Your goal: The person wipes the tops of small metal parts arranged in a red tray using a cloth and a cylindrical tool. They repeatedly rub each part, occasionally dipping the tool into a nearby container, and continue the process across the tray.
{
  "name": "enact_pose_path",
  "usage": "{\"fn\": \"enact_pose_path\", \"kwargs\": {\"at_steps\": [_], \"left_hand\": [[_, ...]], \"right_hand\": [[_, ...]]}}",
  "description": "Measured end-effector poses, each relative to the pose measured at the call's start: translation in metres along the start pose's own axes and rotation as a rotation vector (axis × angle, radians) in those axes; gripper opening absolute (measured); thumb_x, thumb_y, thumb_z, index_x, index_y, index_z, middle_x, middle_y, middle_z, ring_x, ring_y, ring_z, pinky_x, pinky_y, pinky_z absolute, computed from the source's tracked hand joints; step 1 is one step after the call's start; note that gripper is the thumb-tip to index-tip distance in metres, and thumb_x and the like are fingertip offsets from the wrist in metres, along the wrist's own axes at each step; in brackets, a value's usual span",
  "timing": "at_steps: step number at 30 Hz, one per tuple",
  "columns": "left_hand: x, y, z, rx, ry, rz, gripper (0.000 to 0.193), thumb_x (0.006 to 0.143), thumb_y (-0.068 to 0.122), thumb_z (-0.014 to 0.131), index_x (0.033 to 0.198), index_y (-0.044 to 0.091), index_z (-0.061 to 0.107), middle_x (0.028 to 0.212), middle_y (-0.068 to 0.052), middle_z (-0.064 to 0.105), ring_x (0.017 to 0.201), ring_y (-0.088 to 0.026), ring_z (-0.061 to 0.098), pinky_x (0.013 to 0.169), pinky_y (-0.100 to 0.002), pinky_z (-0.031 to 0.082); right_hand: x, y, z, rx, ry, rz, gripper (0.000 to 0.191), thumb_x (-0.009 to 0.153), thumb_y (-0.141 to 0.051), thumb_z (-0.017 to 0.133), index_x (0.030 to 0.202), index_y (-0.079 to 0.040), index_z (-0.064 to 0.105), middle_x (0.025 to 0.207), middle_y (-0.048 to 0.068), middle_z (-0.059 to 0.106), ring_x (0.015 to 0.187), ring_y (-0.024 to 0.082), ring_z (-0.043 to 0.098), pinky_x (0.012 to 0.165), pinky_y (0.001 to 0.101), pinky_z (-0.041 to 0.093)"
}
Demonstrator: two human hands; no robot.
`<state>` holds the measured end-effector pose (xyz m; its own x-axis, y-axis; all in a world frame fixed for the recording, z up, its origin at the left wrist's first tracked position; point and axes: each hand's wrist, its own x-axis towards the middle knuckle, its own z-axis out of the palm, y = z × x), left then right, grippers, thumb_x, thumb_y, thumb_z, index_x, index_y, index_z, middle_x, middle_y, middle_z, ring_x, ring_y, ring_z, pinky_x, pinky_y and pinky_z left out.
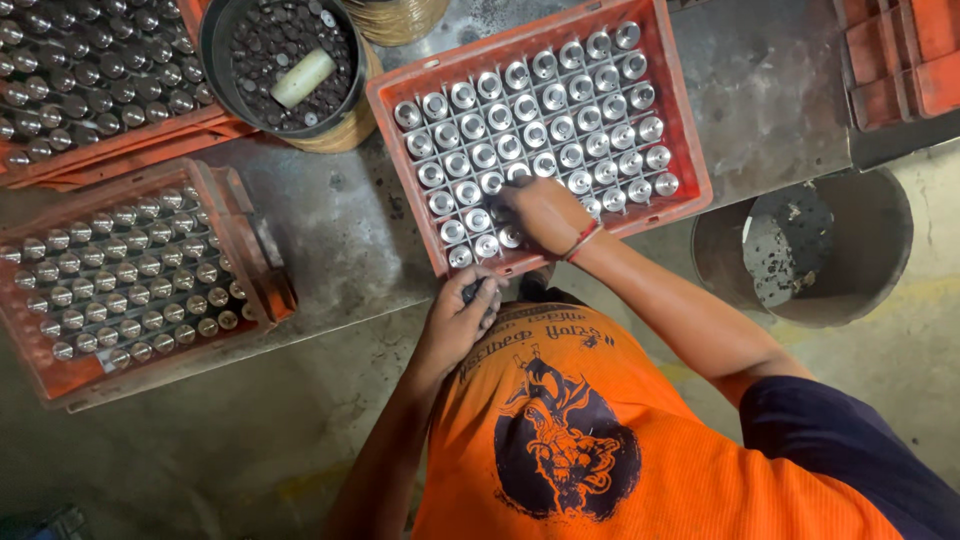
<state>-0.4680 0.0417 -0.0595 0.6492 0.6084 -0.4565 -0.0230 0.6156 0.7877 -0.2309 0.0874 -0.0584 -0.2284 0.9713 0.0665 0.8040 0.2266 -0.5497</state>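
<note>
An orange crate (690, 150) in the upper middle of the frame holds rows of shiny metal cylinders (560, 110). The right hand (540, 212) reaches into its lower-left cells, fingers curled over a cylinder; whether it grips one is unclear. The left hand (458, 318), just below the crate's edge, closes around a small dark piece (473, 291). At upper left, a black tub (222, 70) holds dark discs.

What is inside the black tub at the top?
The black tub holds many small dark discs with a pale cylinder lying on top. Whatever lies beneath the discs is covered.
</note>
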Motion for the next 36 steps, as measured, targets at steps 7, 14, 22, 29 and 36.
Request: {"fn": "enact_pose_path", "kwargs": {"at_steps": [7, 14, 22, 29, 36], "left_hand": [[-0.005, 0.003, -0.001, -0.019, 0.074, -0.066, 0.014, 0.104, 0.017, 0.056, 0.109, 0.008, 0.066, 0.081, 0.003, 0.056, 0.063, -0.002, 0.047, 0.049, -0.017, 0.033], [-0.007, 0.004, -0.002, -0.056, 0.162, -0.086, 0.007, 0.103, 0.018, 0.058, 0.107, 0.013, 0.055, 0.084, 0.002, 0.058, 0.066, -0.004, 0.049, 0.05, -0.018, 0.036], [-0.001, -0.001, -0.003, -0.054, 0.165, -0.075, 0.01, 0.104, 0.019, 0.059, 0.104, 0.012, 0.051, 0.082, 0.001, 0.056, 0.064, -0.004, 0.048, 0.05, -0.018, 0.034], [0.01, -0.004, -0.003, -0.025, 0.054, -0.085, 0.009, 0.103, 0.019, 0.057, 0.101, 0.013, 0.051, 0.077, 0.004, 0.055, 0.061, -0.004, 0.047, 0.048, -0.019, 0.032], [0.013, -0.002, 0.002, -0.056, -0.033, -0.018, 0.016, 0.107, 0.018, 0.055, 0.095, 0.007, 0.055, 0.078, 0.001, 0.052, 0.062, -0.006, 0.046, 0.055, -0.021, 0.037]], "right_hand": [[0.0, 0.001, 0.014, -0.139, -0.206, 0.04, 0.014, 0.081, -0.016, 0.067, 0.082, -0.002, 0.07, 0.081, 0.025, 0.07, 0.076, 0.043, 0.07, 0.069, 0.0503, 0.056], [0.015, -0.012, 0.011, -0.289, -0.204, 0.156, 0.014, 0.085, -0.016, 0.066, 0.082, -0.003, 0.072, 0.084, 0.025, 0.07, 0.08, 0.043, 0.071, 0.074, 0.0497, 0.057], [-0.03, -0.068, -0.033, 0.438, -0.245, 0.175, 0.028, 0.088, -0.02, 0.075, 0.113, -0.006, 0.073, 0.092, 0.016, 0.075, 0.081, 0.032, 0.074, 0.071, 0.0415, 0.056], [-0.041, -0.05, -0.034, 0.552, -0.188, 0.055, 0.033, 0.083, -0.023, 0.081, 0.112, -0.008, 0.076, 0.095, 0.011, 0.077, 0.08, 0.024, 0.076, 0.071, 0.0353, 0.058], [-0.018, 0.029, -0.021, 0.152, 0.137, 0.025, 0.014, 0.084, -0.012, 0.078, 0.095, -0.005, 0.075, 0.091, 0.015, 0.072, 0.083, 0.035, 0.07, 0.073, 0.0416, 0.056]]}}
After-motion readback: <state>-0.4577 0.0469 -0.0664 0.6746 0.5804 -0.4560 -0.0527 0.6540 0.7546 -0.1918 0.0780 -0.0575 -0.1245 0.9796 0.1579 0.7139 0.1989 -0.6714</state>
